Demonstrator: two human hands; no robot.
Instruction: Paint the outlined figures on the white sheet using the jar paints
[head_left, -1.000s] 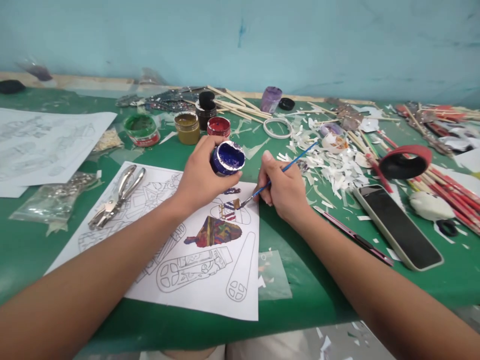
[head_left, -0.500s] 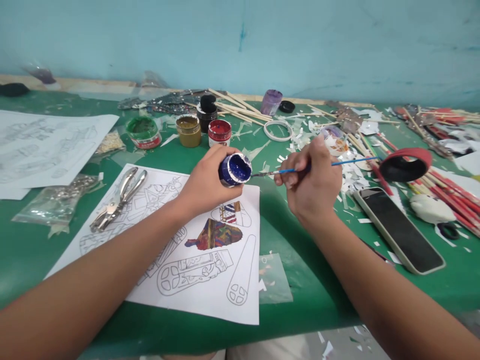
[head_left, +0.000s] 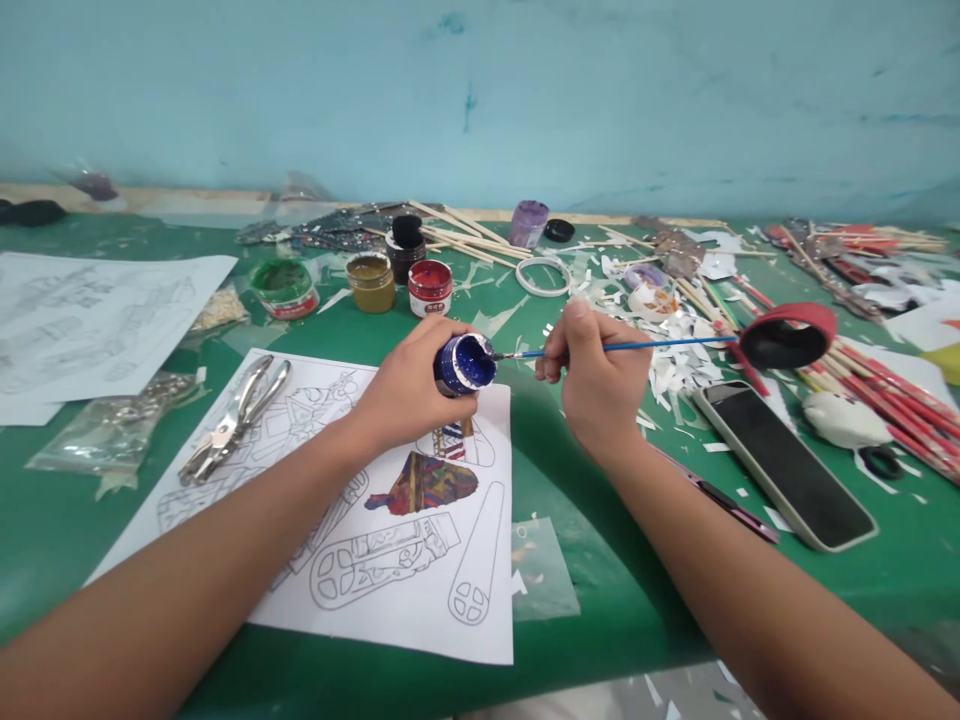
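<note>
My left hand is wrapped round a small jar of blue paint, tilted with its open mouth toward the right. In my right hand is a thin blue paintbrush, its tip at the rim of the jar. Below lies a white sheet of line drawings, and one shape on it, a painted figure, is coloured in red, blue and gold. A silver hole punch rests on the sheet's left part. Behind my left hand stand open jars of red paint, ochre paint and green paint.
A phone lies right of my right forearm, beside a red-and-black roll of tape. Paper scraps and sticks are strewn on the right. At left are more printed sheets and a plastic bag.
The brush tip has come up to the jar's mouth as my right hand moved left. My left hand still holds the jar. The whole view has shifted slightly.
</note>
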